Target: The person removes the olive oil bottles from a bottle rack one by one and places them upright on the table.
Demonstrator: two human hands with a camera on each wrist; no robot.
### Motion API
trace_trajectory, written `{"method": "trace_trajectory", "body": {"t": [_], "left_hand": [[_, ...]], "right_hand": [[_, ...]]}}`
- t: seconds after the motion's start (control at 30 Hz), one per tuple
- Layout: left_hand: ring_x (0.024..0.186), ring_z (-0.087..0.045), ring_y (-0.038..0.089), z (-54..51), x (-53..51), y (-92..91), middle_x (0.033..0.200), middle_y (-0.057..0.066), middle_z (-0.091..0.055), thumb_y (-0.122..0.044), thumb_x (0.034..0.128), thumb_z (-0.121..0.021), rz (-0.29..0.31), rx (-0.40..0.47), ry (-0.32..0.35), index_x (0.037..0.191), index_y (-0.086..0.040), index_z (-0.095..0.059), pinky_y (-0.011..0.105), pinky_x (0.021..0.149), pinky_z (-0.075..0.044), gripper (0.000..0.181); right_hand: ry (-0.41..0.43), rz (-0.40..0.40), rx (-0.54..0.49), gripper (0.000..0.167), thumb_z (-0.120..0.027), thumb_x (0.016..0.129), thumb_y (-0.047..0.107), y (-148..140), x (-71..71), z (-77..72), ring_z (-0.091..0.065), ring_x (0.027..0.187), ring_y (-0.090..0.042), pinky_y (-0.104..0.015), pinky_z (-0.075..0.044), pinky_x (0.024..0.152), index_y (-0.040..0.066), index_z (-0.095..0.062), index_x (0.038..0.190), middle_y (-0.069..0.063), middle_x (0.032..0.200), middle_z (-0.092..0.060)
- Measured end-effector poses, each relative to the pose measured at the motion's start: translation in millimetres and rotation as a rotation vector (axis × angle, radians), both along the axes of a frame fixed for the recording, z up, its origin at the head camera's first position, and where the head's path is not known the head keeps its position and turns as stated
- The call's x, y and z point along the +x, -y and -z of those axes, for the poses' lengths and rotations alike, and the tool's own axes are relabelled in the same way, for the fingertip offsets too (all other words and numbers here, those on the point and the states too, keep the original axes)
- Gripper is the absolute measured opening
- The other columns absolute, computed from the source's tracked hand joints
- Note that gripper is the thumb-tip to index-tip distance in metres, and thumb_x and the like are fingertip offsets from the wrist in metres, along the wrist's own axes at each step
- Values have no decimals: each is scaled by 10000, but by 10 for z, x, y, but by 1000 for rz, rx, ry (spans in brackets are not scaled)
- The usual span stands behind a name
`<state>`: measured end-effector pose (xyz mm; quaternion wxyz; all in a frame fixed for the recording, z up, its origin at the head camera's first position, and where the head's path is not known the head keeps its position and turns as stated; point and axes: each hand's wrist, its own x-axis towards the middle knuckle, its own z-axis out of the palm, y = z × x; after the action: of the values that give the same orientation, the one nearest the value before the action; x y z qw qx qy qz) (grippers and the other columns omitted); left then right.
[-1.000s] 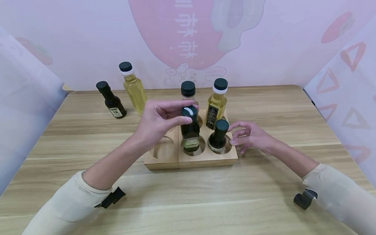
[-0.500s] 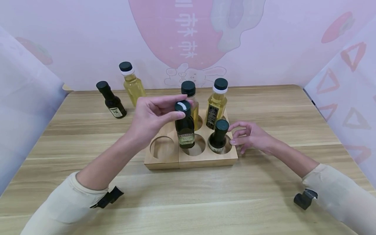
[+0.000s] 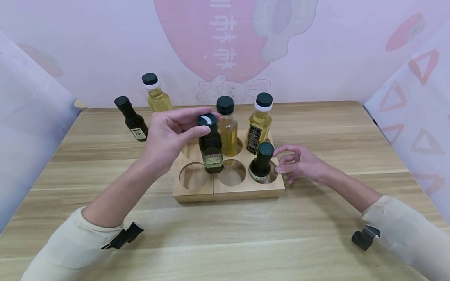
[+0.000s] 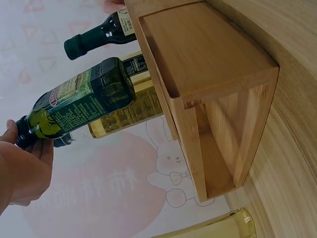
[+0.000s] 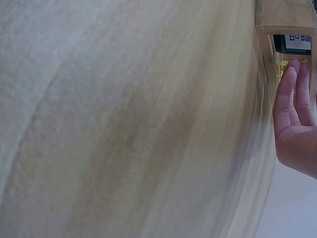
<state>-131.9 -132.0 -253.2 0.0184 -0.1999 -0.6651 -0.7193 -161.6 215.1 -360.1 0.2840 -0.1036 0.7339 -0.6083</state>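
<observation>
My left hand (image 3: 163,142) pinches the dark cap of a green glass bottle (image 3: 213,159), which hangs above the wooden rack (image 3: 247,194) between two front holes. In the left wrist view, that bottle (image 4: 81,99) is clear of the rack (image 4: 218,44), its neck held by the left hand (image 4: 25,166). At the rack's right end rests my right hand (image 3: 302,164), fingers loosely bent beside a small dark bottle (image 3: 261,164) in the front right hole. The right wrist view shows the right hand (image 5: 297,119) against the rack's side, nothing gripped.
Two bottles of yellow oil, one plain (image 3: 228,132) and one black-labelled (image 3: 259,127), stand in the rack's back row. Behind my left hand, a small dark bottle (image 3: 135,123) and a tall yellow oil bottle (image 3: 159,99) stand on the wooden table (image 3: 246,238).
My left hand has lifted the green bottle up and carried it leftward, away from the front middle hole. The right hand has stayed where it was.
</observation>
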Motion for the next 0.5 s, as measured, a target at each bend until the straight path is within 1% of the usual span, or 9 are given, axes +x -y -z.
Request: {"method": "trace_trajectory", "body": {"t": [0.13,0.3,0.5], "left_hand": [[1079,-744,195,-10,-11,38,1073,33,-793,172,916,-671,-19,11,2,1249,96,-695,326,951,-589,343],[1073,-746,184,-13,-39,89,1073,37,-794,157,922,-676,-48,26,0,1208,-5,-754,313,941,-592,338],[1068,-750,187,-4,-90,156,1075,43,-793,171,935,-646,-74,60,-29,1225,46,-727,316,962,-581,326]], "right_hand": [[3,0,-5,351,-740,912,-17,6,3,-10,-642,654,-170,-345,-624,580,73,-579,1211,-65,859,-682],[12,5,-4,361,-734,914,-23,3,9,-21,-643,658,-167,-342,-620,579,49,-564,1224,-65,862,-679],[13,5,-8,367,-733,913,-26,8,19,-33,-641,647,-170,-344,-619,575,29,-560,1231,-72,862,-677]]}}
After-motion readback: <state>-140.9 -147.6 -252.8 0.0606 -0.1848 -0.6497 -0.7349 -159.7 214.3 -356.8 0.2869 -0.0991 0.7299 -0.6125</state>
